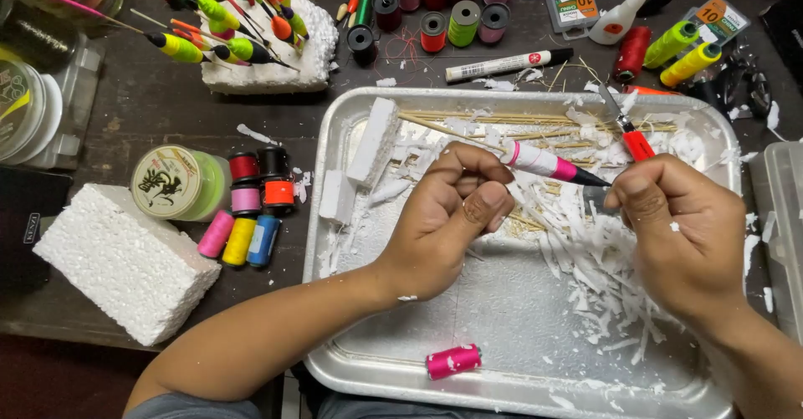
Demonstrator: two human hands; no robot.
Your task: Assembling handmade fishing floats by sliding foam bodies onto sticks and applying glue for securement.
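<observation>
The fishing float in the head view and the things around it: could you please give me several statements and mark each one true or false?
1. The left hand holds a white and pink fishing float. True.
2. The right hand lies flat and open on the tray. False: it is curled shut, at the float's dark tip.
3. A pink thread spool lies inside the metal tray, near its front edge. True.
4. The large foam block lies in the tray. False: it sits on the table left of the tray.
5. White foam shavings are scattered in the tray. True.
</observation>
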